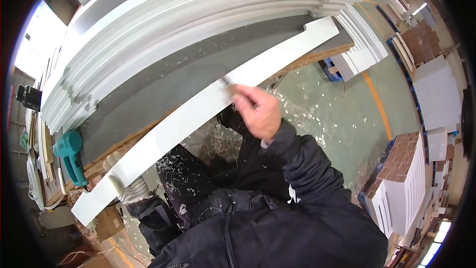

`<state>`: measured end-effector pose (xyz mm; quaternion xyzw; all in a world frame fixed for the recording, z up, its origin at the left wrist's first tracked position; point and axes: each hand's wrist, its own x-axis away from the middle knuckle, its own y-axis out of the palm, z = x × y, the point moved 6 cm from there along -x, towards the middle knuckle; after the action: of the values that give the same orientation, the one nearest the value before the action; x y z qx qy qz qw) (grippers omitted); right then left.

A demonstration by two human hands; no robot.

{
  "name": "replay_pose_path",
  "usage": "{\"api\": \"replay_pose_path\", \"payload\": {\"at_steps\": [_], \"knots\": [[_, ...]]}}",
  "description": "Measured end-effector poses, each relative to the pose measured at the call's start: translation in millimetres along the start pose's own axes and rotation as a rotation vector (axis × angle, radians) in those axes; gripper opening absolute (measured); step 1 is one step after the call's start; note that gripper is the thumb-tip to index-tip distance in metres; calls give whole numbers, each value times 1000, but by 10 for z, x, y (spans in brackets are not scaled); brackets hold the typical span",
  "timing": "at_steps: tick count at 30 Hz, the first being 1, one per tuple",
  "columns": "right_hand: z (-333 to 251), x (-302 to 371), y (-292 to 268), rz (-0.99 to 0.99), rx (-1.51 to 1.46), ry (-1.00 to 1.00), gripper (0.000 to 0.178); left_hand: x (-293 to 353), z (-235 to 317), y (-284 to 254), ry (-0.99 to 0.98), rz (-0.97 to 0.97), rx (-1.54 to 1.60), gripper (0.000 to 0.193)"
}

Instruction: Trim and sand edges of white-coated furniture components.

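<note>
A long white board (181,119) with notched ends lies slantwise across the near edge of a grey-topped bench (163,87). My left hand (130,188), in a pale striped work glove, is closed around the board near its left end. My right hand (260,114), bare, is closed on a slim hand tool with a brownish handle and a dark tip (227,83). The tip is at the board's face around mid-length. Motion smears the tool, so whether it is a knife or a scraper cannot be told.
A tall stack of similar white boards (198,0) fills the bench's far side. A teal heat gun (72,156) lies at the left. White shavings (317,109) litter the green floor. More white pieces (362,44) and a brown-and-white pallet stack (401,183) stand right.
</note>
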<state>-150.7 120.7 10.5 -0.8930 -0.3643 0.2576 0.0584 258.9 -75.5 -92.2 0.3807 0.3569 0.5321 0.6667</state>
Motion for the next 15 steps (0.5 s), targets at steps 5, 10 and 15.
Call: {"api": "replay_pose_path", "payload": {"at_steps": [5, 10, 15], "knots": [[-306, 22, 172, -96, 132, -117, 26, -5, 116, 158, 19, -148, -24, 55], [-228, -251, -291, 54, 380, -120, 23, 21, 593, 117, 83, -311, -119, 58], [300, -539, -1084, 227, 467, 37, 24, 92, 868, -90, 164, -114, -237, 53]]}}
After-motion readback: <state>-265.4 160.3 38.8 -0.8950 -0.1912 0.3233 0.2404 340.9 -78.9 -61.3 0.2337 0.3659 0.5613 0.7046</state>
